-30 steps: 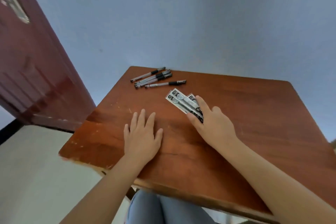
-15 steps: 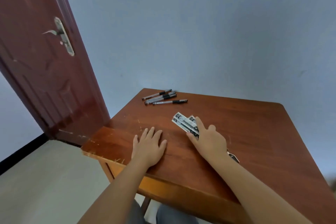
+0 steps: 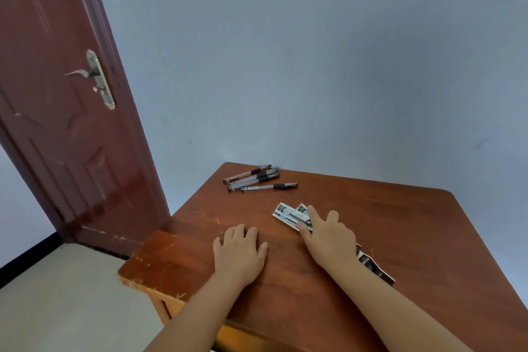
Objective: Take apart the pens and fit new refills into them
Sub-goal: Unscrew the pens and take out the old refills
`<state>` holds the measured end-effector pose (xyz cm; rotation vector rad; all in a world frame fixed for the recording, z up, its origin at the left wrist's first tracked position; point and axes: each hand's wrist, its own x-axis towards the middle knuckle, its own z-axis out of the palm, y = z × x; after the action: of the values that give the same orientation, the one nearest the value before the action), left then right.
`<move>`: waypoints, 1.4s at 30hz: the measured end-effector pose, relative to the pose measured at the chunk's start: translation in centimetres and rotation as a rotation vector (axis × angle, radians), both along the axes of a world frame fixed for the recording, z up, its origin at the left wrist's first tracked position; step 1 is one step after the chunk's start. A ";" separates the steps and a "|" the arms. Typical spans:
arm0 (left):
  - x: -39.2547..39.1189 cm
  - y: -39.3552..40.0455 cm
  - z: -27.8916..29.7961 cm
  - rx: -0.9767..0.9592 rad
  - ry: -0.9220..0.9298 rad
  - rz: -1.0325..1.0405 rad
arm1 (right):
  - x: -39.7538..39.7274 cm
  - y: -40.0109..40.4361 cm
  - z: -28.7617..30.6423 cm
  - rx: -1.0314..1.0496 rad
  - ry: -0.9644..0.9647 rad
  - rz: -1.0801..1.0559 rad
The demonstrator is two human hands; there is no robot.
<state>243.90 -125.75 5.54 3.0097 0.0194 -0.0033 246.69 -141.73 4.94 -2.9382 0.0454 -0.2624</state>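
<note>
Wooden table [image 3: 400, 223] now lower in view, left hand [image 3: 240, 251] still flat, right hand [image 3: 328, 237] still flat on refill packets [image 3: 288, 213].

A plain blue-grey wall [image 3: 314, 51] is standing behind a scratched reddish-brown wooden table [image 3: 385, 223]; a dark red panelled door [image 3: 57, 137] with a metal lever handle [image 3: 94, 77] is hanging left, above a pale floor [image 3: 57, 294].

A single head-worn wide-angle camera looks forward and down from the near edge of the table [image 3: 371, 208], close above both forearms, facing the wall [image 3: 314, 66] and door [image 3: 57, 123].
</note>
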 end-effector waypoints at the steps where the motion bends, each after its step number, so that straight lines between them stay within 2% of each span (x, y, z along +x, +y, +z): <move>1: 0.5 -0.2 -0.1 -0.022 0.026 0.008 | 0.5 0.2 -0.1 -0.015 -0.011 -0.013; 4: 2.0 -0.4 -0.4 -0.047 0.095 0.014 | 2.2 0.5 -0.2 -0.106 -0.031 0.000; 10: 3.4 -0.4 -0.8 -0.039 0.103 0.004 | 5.8 -0.6 1.0 -0.365 0.070 0.054; 19: 4.7 -0.5 -0.9 -0.026 0.127 -0.009 | 7.6 -5.5 1.0 -0.303 0.055 -0.112; 23: 5.1 0.0 -0.4 0.011 0.036 -0.028 | 7.6 -5.5 1.1 -0.243 0.013 -0.135; 26: 6.0 0.7 -0.5 0.002 -0.091 0.004 | 7.5 -3.5 0.4 -0.167 -0.145 -0.017; 28: 6.6 1.1 -0.8 -0.020 -0.100 0.032 | 7.7 -1.9 0.1 -0.167 -0.258 0.090; 32: 7.3 1.3 -1.1 -0.034 0.040 0.045 | 9.8 0.7 0.2 -0.088 -0.158 0.221; 36: 7.5 1.4 -1.5 -0.030 0.039 0.045 | 12.5 2.6 0.5 -0.184 -0.015 0.228; 38: 7.4 1.4 -1.6 -0.046 0.017 0.054 | 13.0 3.3 0.7 -0.231 -0.013 0.272; 42: 7.0 1.5 -1.3 -0.107 -0.157 0.066 | 11.2 3.5 1.2 -0.270 -0.116 0.496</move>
<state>250.92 -124.27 4.20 2.8919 0.0995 0.2305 257.86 -138.28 6.10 -3.0570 -0.7780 -0.3822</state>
